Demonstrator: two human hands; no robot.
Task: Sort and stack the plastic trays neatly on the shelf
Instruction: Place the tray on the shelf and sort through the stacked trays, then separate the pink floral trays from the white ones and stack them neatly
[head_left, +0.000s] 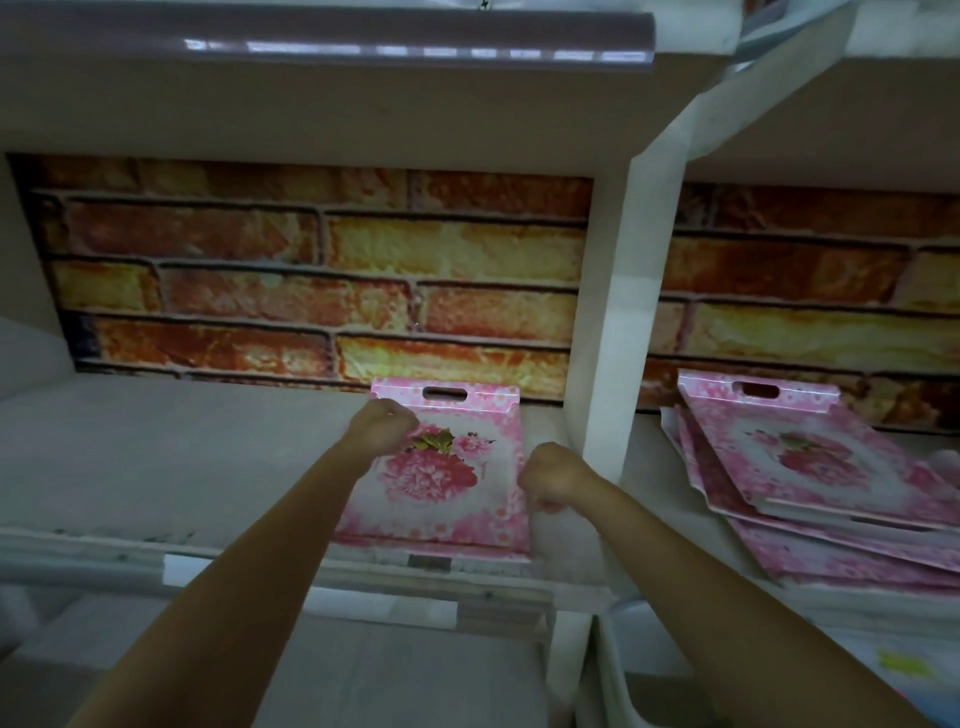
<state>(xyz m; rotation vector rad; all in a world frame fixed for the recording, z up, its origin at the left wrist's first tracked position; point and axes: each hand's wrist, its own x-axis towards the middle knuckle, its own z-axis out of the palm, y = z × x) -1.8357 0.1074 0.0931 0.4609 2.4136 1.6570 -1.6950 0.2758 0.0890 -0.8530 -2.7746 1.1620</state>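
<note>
Both hands reach into the shelf's left bay. My left hand (382, 423) curls its fingers over the left rim of a pink floral tray (441, 467), near its far corner. My right hand (553, 475) pinches the tray's right rim. That tray lies flat on the white shelf board (182, 447), beside the divider post (618, 322). Past the post, a loose pile of matching trays (810, 478) sits askew. Brick-pattern backing (311, 270) lines the rear.
</note>
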